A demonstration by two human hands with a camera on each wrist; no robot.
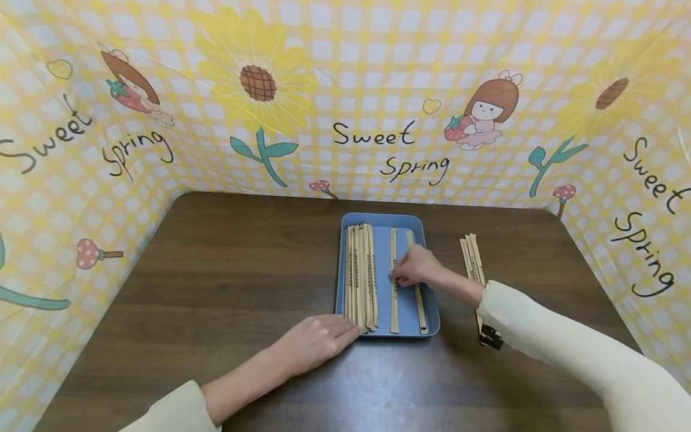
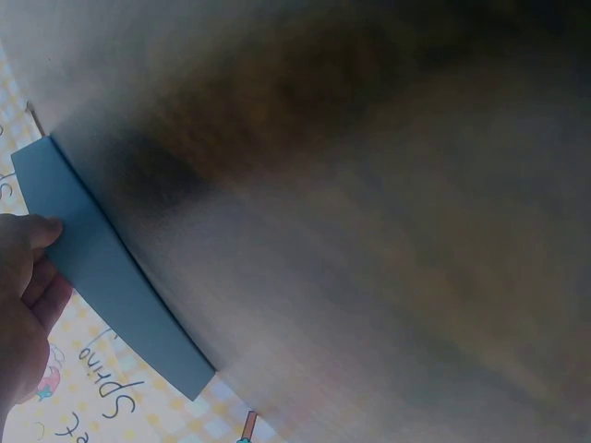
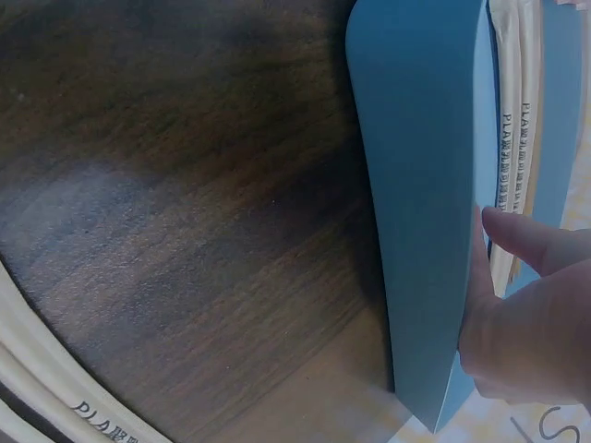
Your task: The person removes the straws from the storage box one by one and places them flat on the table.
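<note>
Several slim tan packets bear dark print.

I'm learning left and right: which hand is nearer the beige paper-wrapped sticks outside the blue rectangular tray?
Right. The right hand is over the tray, left of those sticks; the left hand is farther, at the tray's near-left corner.
</note>
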